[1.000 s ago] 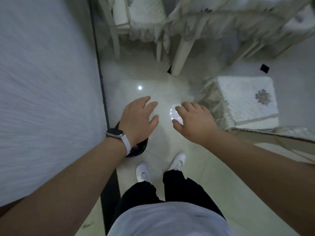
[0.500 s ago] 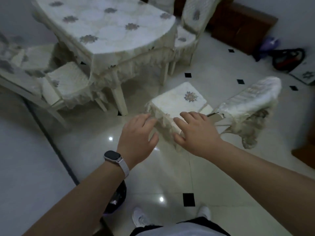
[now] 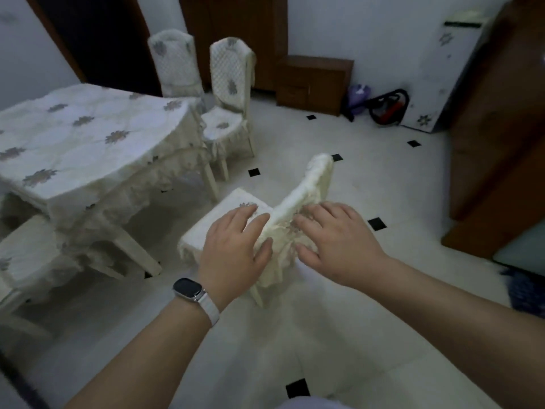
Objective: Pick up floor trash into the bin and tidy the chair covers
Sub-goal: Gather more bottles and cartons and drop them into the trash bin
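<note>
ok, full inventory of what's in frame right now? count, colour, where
table: 1, cream floral cloth, left
near chair: 1, cream cover, rumpled on the back, centre
far chairs: 2, cream floral covers, behind the table
side chair: 1, cream cover, lower left
cabinet: 1, brown, far wall
purple item: 1, floor right of the cabinet, too blurred to name
red-and-black item: 1, floor beside the purple one
floor: white tile, black diamond insets
watch: 1, dark face, white strap, left wrist
left hand: fingers spread, at the near chair's back cover
right hand: fingers spread, same cover
</note>
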### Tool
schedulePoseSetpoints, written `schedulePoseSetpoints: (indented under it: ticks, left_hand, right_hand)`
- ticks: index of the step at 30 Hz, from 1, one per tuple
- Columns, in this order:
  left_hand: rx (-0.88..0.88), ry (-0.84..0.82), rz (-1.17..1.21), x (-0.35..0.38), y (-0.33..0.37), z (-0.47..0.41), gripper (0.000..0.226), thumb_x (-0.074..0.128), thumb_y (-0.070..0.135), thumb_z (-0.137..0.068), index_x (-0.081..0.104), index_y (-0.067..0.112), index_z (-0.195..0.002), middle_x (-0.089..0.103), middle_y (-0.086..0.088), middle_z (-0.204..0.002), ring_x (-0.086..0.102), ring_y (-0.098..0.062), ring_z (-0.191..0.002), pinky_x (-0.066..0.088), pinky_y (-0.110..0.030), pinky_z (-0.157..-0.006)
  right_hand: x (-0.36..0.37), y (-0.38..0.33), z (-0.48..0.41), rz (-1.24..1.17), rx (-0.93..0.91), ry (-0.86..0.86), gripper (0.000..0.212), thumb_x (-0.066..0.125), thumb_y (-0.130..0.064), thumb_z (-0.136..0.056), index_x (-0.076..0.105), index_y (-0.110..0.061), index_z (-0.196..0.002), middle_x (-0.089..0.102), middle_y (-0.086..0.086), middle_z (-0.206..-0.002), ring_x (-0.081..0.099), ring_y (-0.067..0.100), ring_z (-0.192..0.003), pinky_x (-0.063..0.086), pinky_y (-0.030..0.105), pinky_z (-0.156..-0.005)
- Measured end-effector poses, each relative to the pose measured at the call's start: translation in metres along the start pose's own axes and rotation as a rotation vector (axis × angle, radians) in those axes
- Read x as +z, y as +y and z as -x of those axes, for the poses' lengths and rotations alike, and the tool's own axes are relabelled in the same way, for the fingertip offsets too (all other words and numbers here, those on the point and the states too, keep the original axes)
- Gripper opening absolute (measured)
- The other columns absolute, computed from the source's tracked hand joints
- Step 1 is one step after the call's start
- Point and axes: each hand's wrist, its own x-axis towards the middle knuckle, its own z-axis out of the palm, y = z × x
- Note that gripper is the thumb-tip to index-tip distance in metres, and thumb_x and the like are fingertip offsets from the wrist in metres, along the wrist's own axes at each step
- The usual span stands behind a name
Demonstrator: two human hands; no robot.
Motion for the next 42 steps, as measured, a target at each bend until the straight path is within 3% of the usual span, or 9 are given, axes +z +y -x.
schedulePoseSetpoints:
  ticks: [6,12,20,25,31,42]
  left_hand:
    - [0.168,-0.021,-0.030,0.026,0.076,-0.061,0.039,0.061,0.033,-0.088,0.065,0.014,-0.121,0.062,-0.010,-0.129,0.057,-0.033,-0.119,0.047,-0.048,-0.096]
    - [0.300,-0.004,-0.033,0.059,0.100,-0.114,0.037,0.058,0.032,-0.088,0.067,0.013,-0.119,0.064,-0.010,-0.127,0.058,-0.033,-0.118,0.042,-0.044,-0.097]
    - [0.348,0.039,0.020,0.133,0.081,-0.204,0.038,0.059,0.032,-0.089,0.067,0.012,-0.120,0.065,-0.010,-0.125,0.058,-0.034,-0.117,0.044,-0.047,-0.096]
    - [0.338,0.048,0.062,0.176,0.058,-0.277,0.038,0.058,0.034,-0.089,0.066,0.013,-0.121,0.064,-0.009,-0.127,0.056,-0.032,-0.119,0.040,-0.045,-0.098]
    - [0.366,0.040,0.085,0.218,0.034,-0.350,0.039,0.057,0.034,-0.089,0.066,0.013,-0.121,0.064,-0.009,-0.128,0.056,-0.032,-0.120,0.038,-0.044,-0.100]
    - [0.373,-0.034,0.064,0.300,0.053,-0.457,0.038,0.062,0.032,-0.088,0.066,0.012,-0.121,0.064,-0.011,-0.127,0.058,-0.033,-0.118,0.047,-0.047,-0.097]
  right_hand:
    - [-0.026,0.087,0.029,0.054,0.112,0.052,0.050,0.048,-0.049,-0.088,0.066,-0.013,-0.117,0.064,0.013,-0.120,0.059,0.034,-0.108,0.043,0.045,-0.094]
    - [-0.026,0.142,0.033,0.083,0.201,0.085,0.051,0.045,-0.048,-0.090,0.065,-0.012,-0.120,0.063,0.013,-0.122,0.058,0.033,-0.108,0.044,0.043,-0.094]
    - [0.007,0.214,-0.011,0.154,0.248,0.153,0.046,0.053,-0.043,-0.089,0.067,-0.010,-0.118,0.064,0.014,-0.119,0.060,0.034,-0.106,0.045,0.045,-0.092]
    - [0.024,0.259,-0.077,0.202,0.279,0.059,0.049,0.047,-0.045,-0.090,0.065,-0.012,-0.121,0.062,0.012,-0.122,0.057,0.032,-0.110,0.043,0.044,-0.093]
    - [0.044,0.305,-0.141,0.218,0.293,0.082,0.047,0.050,-0.043,-0.091,0.065,-0.010,-0.122,0.062,0.014,-0.123,0.057,0.033,-0.110,0.046,0.046,-0.093]
    - [0.088,0.436,-0.191,0.183,0.292,0.078,0.049,0.047,-0.045,-0.090,0.066,-0.012,-0.121,0.063,0.013,-0.123,0.057,0.031,-0.111,0.043,0.045,-0.095]
